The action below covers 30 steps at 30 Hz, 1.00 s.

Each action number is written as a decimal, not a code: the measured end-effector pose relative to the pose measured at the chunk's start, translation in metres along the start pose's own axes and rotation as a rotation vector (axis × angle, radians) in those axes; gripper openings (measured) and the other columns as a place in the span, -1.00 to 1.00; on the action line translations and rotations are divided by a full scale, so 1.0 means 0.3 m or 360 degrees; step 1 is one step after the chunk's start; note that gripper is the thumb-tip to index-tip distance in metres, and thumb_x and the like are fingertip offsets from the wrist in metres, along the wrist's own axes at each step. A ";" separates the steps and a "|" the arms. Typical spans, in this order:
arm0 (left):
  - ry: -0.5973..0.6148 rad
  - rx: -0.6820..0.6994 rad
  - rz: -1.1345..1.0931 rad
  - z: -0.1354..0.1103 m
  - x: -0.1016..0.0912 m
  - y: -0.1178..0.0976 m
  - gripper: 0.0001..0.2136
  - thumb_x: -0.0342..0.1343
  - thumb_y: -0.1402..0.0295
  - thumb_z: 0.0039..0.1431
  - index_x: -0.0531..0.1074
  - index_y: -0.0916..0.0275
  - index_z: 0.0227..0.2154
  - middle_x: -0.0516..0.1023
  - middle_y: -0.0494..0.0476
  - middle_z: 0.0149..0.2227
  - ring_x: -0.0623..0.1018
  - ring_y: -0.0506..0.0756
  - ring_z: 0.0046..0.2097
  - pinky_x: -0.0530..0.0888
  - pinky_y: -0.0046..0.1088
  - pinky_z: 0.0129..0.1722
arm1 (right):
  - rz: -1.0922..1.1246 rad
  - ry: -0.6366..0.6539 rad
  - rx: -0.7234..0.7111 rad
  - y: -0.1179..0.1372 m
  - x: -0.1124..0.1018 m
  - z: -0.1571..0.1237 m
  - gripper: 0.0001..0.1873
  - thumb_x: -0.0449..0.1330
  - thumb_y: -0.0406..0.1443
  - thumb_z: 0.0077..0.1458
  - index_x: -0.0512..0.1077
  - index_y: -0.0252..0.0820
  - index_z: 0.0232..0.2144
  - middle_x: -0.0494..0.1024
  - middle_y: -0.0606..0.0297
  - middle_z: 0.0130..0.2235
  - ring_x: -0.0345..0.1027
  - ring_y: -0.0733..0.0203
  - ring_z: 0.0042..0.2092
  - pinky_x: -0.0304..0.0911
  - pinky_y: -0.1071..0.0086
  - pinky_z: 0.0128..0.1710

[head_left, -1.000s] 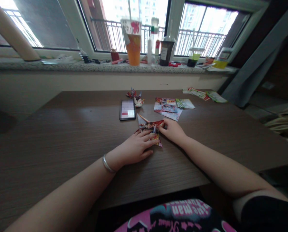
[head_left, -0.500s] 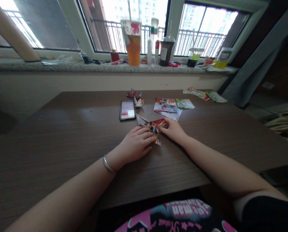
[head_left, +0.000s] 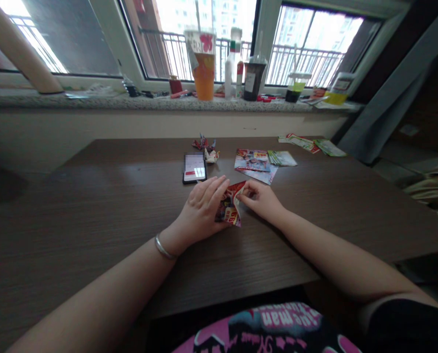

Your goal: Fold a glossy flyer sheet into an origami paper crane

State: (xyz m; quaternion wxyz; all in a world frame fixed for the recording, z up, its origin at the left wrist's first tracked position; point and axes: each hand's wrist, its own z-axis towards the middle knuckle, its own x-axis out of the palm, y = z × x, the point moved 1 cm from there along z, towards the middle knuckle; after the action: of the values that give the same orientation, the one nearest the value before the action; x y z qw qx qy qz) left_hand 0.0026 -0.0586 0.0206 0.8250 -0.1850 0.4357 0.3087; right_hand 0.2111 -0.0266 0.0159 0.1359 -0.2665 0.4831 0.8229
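A folded piece of colourful printed paper (head_left: 231, 208) is held up on edge just above the brown wooden table (head_left: 94, 206). My left hand (head_left: 201, 210), with a silver bangle on its wrist, grips the paper's left side, fingers curled behind it. My right hand (head_left: 260, 198) pinches the paper's upper right corner. A phone (head_left: 194, 168) with a lit screen lies just beyond my left hand.
Small folded paper figures (head_left: 206, 148) sit behind the phone. Printed leaflets (head_left: 256, 162) lie to the right, with more leaflets (head_left: 307, 143) at the table's far right. The windowsill (head_left: 94, 101) carries an orange drink cup (head_left: 203, 63), bottles, a dark cup (head_left: 254, 77) and small clutter.
The paper lay flat under both hands; now it is lifted and turned on edge, with my left hand's fingers raised behind it. My right hand stays at the corner.
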 end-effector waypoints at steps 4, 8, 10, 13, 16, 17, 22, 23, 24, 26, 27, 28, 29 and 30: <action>0.0053 -0.0031 -0.0034 0.002 0.008 0.007 0.04 0.30 0.00 -0.09 -0.18 0.30 0.32 0.27 0.38 0.23 0.16 0.35 0.30 -0.11 0.06 0.33 | -0.0140 -0.0004 -0.0123 0.007 -0.001 -0.003 -0.96 0.20 -0.32 0.04 0.39 -0.14 -0.44 0.45 0.37 -0.45 0.29 0.27 -0.38 0.20 0.39 -0.33; 0.0087 -0.0040 -0.0046 0.003 0.010 0.013 0.09 0.33 0.01 -0.12 -0.22 0.32 0.32 0.30 0.42 0.20 0.23 0.34 0.26 -0.15 0.08 0.33 | -0.0228 0.0022 -0.0216 0.010 -0.002 -0.008 -0.97 0.20 -0.35 0.05 0.42 -0.13 -0.42 0.47 0.35 -0.42 0.30 0.26 -0.35 0.21 0.38 -0.31; 0.0091 -0.0038 -0.0065 0.005 0.006 0.013 0.10 0.34 0.03 -0.12 -0.23 0.32 0.32 0.35 0.42 0.16 0.27 0.33 0.24 -0.14 0.07 0.33 | -0.0231 0.0030 -0.0223 0.014 -0.004 -0.011 -0.98 0.21 -0.35 0.05 0.43 -0.13 -0.42 0.48 0.34 -0.42 0.31 0.26 -0.35 0.22 0.38 -0.31; 0.0098 -0.0040 -0.0110 0.009 0.000 0.012 0.09 0.35 0.07 -0.11 -0.23 0.33 0.32 0.43 0.38 0.09 0.34 0.32 0.20 -0.12 0.09 0.32 | -0.0158 0.0043 -0.0194 0.021 -0.006 -0.014 -0.98 0.20 -0.34 0.06 0.44 -0.14 -0.40 0.50 0.35 -0.41 0.32 0.29 -0.37 0.24 0.39 -0.32; 0.0102 -0.0058 -0.0144 0.012 -0.001 0.012 0.06 0.35 0.13 -0.09 -0.23 0.33 0.32 0.47 0.34 0.03 0.43 0.30 0.11 -0.07 0.10 0.30 | -0.0001 0.0065 -0.0102 0.020 -0.003 -0.015 -0.98 0.22 -0.32 0.06 0.43 -0.15 -0.40 0.49 0.38 -0.44 0.33 0.32 -0.41 0.26 0.41 -0.35; 0.0100 -0.0064 -0.0154 0.013 0.000 0.012 0.06 0.35 0.15 -0.09 -0.23 0.32 0.32 0.48 0.33 0.01 0.46 0.29 0.08 -0.04 0.10 0.30 | 0.0052 0.0055 -0.0066 0.018 -0.001 -0.015 -0.95 0.23 -0.31 0.05 0.42 -0.15 -0.41 0.48 0.38 -0.45 0.33 0.33 -0.43 0.26 0.42 -0.37; 0.0028 -0.0110 -0.0253 0.016 0.002 0.014 0.03 0.35 0.26 -0.08 -0.21 0.26 0.33 0.49 0.29 -0.02 0.49 0.27 0.02 0.28 0.00 0.17 | 0.0289 -0.0042 -0.0021 -0.005 0.009 -0.013 -0.86 0.27 -0.26 0.03 0.36 -0.15 -0.43 0.46 0.39 -0.46 0.34 0.33 -0.44 0.29 0.42 -0.40; 0.0010 -0.0135 -0.0288 0.017 0.003 0.015 0.02 0.35 0.27 -0.08 -0.20 0.25 0.33 0.49 0.29 -0.02 0.49 0.27 0.00 0.36 -0.04 0.10 | 0.0334 -0.0046 -0.0030 -0.009 0.011 -0.012 -0.85 0.27 -0.25 0.03 0.36 -0.15 -0.42 0.46 0.38 -0.45 0.34 0.33 -0.44 0.30 0.41 -0.38; -0.0008 -0.0162 -0.0322 0.018 0.003 0.016 0.01 0.35 0.29 -0.08 -0.19 0.25 0.33 0.50 0.29 -0.04 0.50 0.27 -0.02 0.41 -0.08 0.04 | 0.0373 -0.0045 -0.0038 -0.012 0.012 -0.011 -0.85 0.27 -0.24 0.03 0.36 -0.15 -0.41 0.46 0.38 -0.45 0.35 0.32 -0.43 0.32 0.39 -0.37; -0.0040 -0.0215 -0.0380 0.018 0.003 0.018 -0.02 0.34 0.32 -0.07 -0.16 0.24 0.32 0.51 0.27 -0.07 0.52 0.25 -0.07 0.46 -0.15 -0.04 | 0.0433 -0.0047 -0.0056 -0.015 0.012 -0.010 -0.85 0.27 -0.23 0.04 0.38 -0.15 -0.39 0.47 0.36 -0.43 0.37 0.31 -0.40 0.34 0.37 -0.33; -0.0056 -0.0238 -0.0402 0.017 0.002 0.019 -0.04 0.34 0.33 -0.06 -0.14 0.24 0.32 0.51 0.26 -0.08 0.52 0.23 -0.08 0.46 -0.17 -0.05 | 0.0459 -0.0046 -0.0066 -0.014 0.011 -0.010 -0.85 0.26 -0.22 0.05 0.39 -0.15 -0.37 0.48 0.35 -0.42 0.38 0.30 -0.39 0.36 0.36 -0.31; -0.0072 -0.0256 -0.0420 0.017 0.002 0.020 -0.06 0.33 0.34 -0.04 -0.13 0.23 0.32 0.51 0.24 -0.09 0.52 0.22 -0.09 0.47 -0.18 -0.06 | 0.0481 -0.0039 -0.0078 -0.013 0.010 -0.011 -0.85 0.26 -0.22 0.05 0.40 -0.15 -0.34 0.50 0.33 -0.39 0.40 0.29 -0.36 0.37 0.35 -0.28; -0.0092 -0.0275 -0.0435 0.016 0.001 0.021 -0.08 0.32 0.34 -0.03 -0.12 0.22 0.32 0.51 0.23 -0.09 0.52 0.21 -0.09 0.47 -0.19 -0.05 | 0.0492 -0.0030 -0.0095 -0.010 0.008 -0.012 -0.84 0.25 -0.22 0.06 0.41 -0.16 -0.31 0.52 0.31 -0.36 0.41 0.29 -0.34 0.38 0.34 -0.25; -0.0118 -0.0292 -0.0449 0.015 0.000 0.022 -0.10 0.32 0.34 -0.01 -0.10 0.21 0.31 0.51 0.23 -0.08 0.52 0.20 -0.08 0.46 -0.21 -0.05 | 0.0486 -0.0023 -0.0116 -0.006 0.007 -0.013 -0.83 0.25 -0.23 0.06 0.42 -0.16 -0.28 0.53 0.29 -0.33 0.43 0.28 -0.32 0.38 0.33 -0.24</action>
State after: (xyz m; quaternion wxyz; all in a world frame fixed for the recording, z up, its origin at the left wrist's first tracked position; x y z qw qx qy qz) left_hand 0.0010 -0.0511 0.0229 0.8554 -0.3072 0.3446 0.2349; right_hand 0.2116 -0.0290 0.0119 0.0029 -0.1888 0.4869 0.8528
